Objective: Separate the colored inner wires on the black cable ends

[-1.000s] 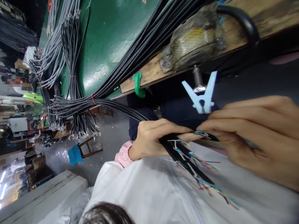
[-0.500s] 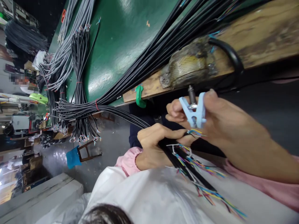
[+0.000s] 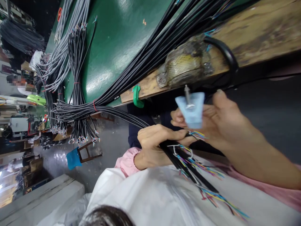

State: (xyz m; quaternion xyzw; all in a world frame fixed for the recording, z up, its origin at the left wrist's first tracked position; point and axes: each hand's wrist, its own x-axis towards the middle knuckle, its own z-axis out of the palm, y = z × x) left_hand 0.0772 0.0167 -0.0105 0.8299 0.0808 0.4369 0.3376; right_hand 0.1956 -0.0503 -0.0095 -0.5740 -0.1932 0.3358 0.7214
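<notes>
My left hand (image 3: pixel 157 138) is closed around black cables (image 3: pixel 131 118). One cable end with colored wires (image 3: pixel 197 135) sticks out past its fingertips. More stripped ends with colored wires (image 3: pixel 218 196) hang below that hand, over the white apron. A light blue clip (image 3: pixel 194 110), smeared by motion, sits on a metal shaft (image 3: pixel 187 92) at the motor-like unit (image 3: pixel 184 66). Just right of and behind the clip is my right hand (image 3: pixel 211 116), its thumb raised apart from the fingers. The clip partly hides those fingers, and nothing shows in their grasp.
Long black cables (image 3: pixel 141 59) run across the green table (image 3: pixel 110 37). Bundles of black (image 3: pixel 76 62) and grey cables (image 3: pixel 80 12) lie at its left. A green clamp (image 3: pixel 137 96) hangs at the wooden edge (image 3: pixel 256 34). A blue stool (image 3: pixel 73 158) stands below left.
The blue clip has gone from sharp, separate arms to a blurred, filled shape. My right thumb has moved away from it to the right. My left hand keeps its hold, and the view has shifted slightly.
</notes>
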